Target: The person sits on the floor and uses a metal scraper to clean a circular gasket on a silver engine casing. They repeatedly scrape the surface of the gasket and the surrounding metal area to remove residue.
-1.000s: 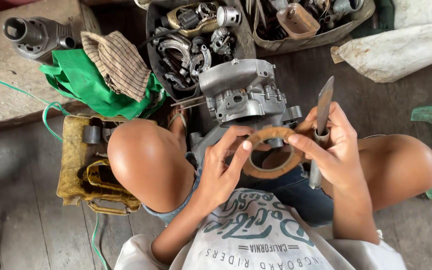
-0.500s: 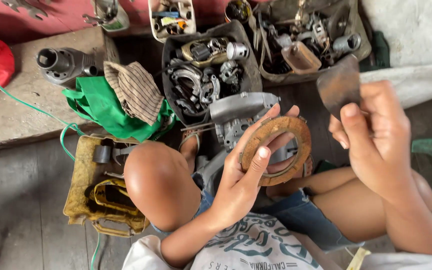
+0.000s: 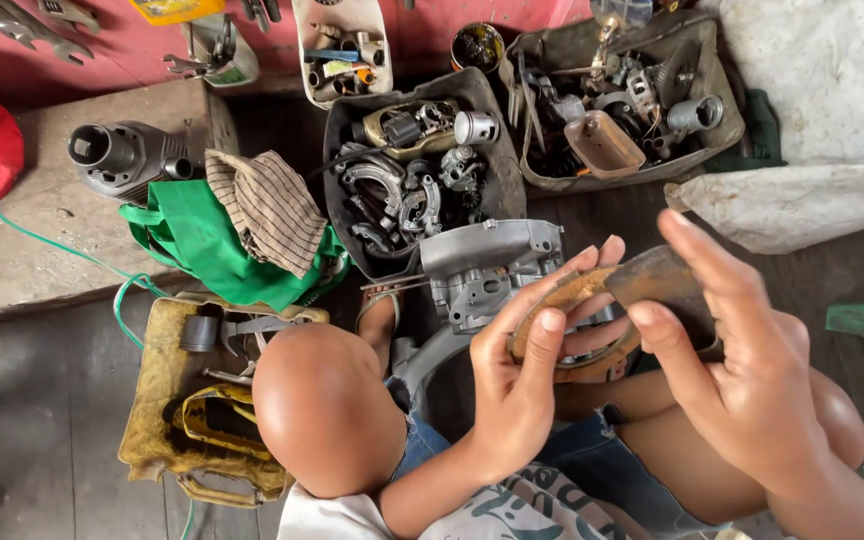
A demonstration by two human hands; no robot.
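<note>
Both hands work at the centre right of the frame, above the person's lap. The left hand (image 3: 522,385) is closed on a brown ring gasket (image 3: 564,300), thumb on its near face and fingers curled behind its rim, holding it tilted so the face points toward the right hand. The right hand (image 3: 742,375) grips a flat dark blade (image 3: 664,280), thumb and fingers pinching it, with its edge lying on the gasket's upper right rim. Just behind the ring, at frame centre, sits a grey engine casing (image 3: 487,265) between the knees. A dark tray (image 3: 347,140) of metal parts lies above it, a second tray (image 3: 722,130) at the upper right, and a green cloth (image 3: 187,240) at the left. To do this well, I judge the blade should stay nearly flat against the ring, moving in short light strokes, with the left fingers backing the spot being worked so the thin ring does not bend or tear.
</note>
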